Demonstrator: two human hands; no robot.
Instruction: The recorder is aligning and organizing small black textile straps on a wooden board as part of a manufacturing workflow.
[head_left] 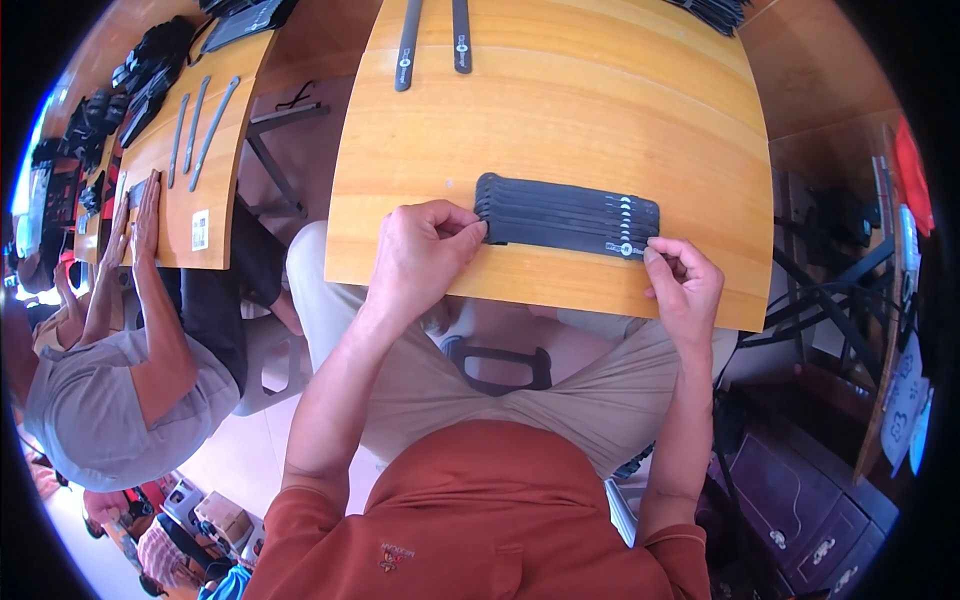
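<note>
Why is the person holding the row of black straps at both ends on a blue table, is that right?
Not quite: the table is yellow-brown wood, not blue. The head view shows it. The rest holds: the left hand pinches one end of the row of black straps and the right hand pinches the other end.

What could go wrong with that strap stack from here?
1. The black straps lie fanned, each offset from the next. The left hand and right hand pinch only the ends, so the middle could slide or splay further.
2. The stack sits close to the near edge of the table, above the lap; a loose strap might slip off.
3. The two separate straps at the far end lie out of easy reach and may be missed.
</note>
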